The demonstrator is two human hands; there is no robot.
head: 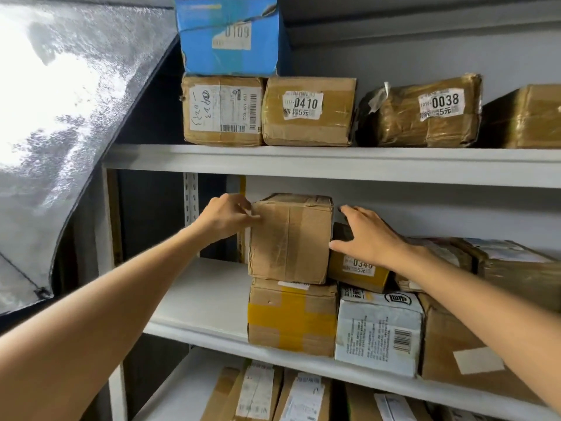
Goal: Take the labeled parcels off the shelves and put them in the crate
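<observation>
On the middle shelf (200,296), a plain brown parcel (290,238) sits on top of a yellow-taped box (293,317). The left hand (226,215) presses its fingers to the parcel's upper left edge, grip loosely spread; the right hand (368,235) lies flat and wide against its right side, over a small box marked 0340 (358,268)

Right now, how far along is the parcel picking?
Done: nothing visible; no crate in view. In hand: left hand and right hand flank the plain cardboard box on the middle shelf, not lifted. Left: parcels 0410 and 0038 among many.
</observation>
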